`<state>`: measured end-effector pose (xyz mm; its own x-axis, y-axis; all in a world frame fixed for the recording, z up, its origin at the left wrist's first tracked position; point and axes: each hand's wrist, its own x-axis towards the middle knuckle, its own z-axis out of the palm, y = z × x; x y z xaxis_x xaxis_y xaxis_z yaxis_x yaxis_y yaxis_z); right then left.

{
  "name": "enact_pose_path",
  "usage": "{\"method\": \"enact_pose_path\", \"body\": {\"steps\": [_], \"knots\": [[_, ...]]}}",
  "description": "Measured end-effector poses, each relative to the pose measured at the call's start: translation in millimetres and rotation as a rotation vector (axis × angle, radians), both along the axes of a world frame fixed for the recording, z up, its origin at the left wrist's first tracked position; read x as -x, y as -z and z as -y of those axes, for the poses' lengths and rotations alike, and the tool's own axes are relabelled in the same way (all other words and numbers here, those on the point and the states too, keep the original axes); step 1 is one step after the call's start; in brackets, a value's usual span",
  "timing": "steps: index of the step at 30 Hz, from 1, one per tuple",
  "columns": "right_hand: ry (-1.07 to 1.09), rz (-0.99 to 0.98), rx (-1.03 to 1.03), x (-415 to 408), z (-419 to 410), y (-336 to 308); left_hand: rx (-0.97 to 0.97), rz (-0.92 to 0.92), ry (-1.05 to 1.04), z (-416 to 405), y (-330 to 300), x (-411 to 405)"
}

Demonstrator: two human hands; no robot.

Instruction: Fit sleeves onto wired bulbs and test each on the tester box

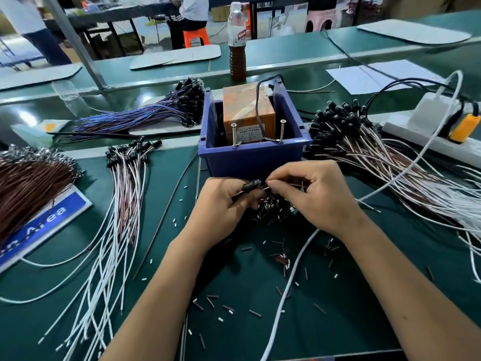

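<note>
My left hand (221, 204) grips one wired bulb (252, 185), long axis roughly level, bulb end toward the right; my right hand (316, 194) pinches its lead just in front of the blue bin (253, 157) holding one tester box (248, 113). Green bench mat (161, 256), factory room, loose sleeves (270, 204) too many to count, four wire bundles.

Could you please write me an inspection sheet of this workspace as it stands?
Surface: green mat, littered.
Job's things: tester box inside blue bin; wired bulb in hand; bulb bundles on both sides.
Clutter: loose sleeves scattered; bottle behind bin.
Grippers: left hand grips the bulb; right hand pinches its lead.
Cables: white cable crosses the mat; power strip at right.
Surroundings: seated person beyond.
</note>
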<state>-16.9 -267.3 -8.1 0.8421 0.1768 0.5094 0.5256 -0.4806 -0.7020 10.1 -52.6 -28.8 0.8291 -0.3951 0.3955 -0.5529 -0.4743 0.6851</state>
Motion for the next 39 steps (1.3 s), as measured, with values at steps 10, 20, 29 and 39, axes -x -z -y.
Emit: {"method": "enact_pose_path", "body": {"steps": [10, 20, 29, 39], "knots": [[0.016, -0.118, -0.337, -1, 12, -4, 0.110, -0.138, -0.036, -11, -1, 1], [-0.492, -0.537, -0.360, 6, 60, -18, 0.302, -0.218, -0.074, -14, -5, 1], [-0.679, -0.523, -0.670, 9, 25, -12, 0.479, -0.210, 0.088, -11, -10, 6], [-0.645, -0.745, -0.200, 14, -16, -6, 0.668, -0.511, 0.352, -11, -23, 12]]}}
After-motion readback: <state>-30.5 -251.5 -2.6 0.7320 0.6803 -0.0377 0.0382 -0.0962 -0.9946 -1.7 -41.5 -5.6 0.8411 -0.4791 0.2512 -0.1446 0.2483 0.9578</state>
